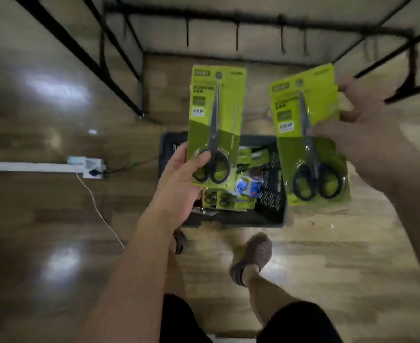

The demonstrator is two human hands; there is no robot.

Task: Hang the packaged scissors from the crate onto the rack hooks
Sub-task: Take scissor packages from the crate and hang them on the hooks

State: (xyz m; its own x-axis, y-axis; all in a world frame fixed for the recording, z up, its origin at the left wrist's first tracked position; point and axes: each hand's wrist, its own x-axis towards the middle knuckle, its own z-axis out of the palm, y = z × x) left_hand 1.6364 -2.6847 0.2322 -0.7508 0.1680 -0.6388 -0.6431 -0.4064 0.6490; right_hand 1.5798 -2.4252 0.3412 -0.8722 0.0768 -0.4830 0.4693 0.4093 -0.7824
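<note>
My left hand grips the lower left of a green scissors pack, thumb across the black handles, holding it upright above the crate. My right hand holds a second green scissors pack by its right edge, tilted slightly left; the hand is blurred. Below both sits the black plastic crate on the floor, with more green packs and a blue-and-white pack inside. The black rack bar runs across the top, with several empty hooks hanging down.
A white power strip with a plug and a thin white cable lies on the wooden floor at left. Black rack legs slant at both sides. My foot in a grey perforated shoe stands just before the crate.
</note>
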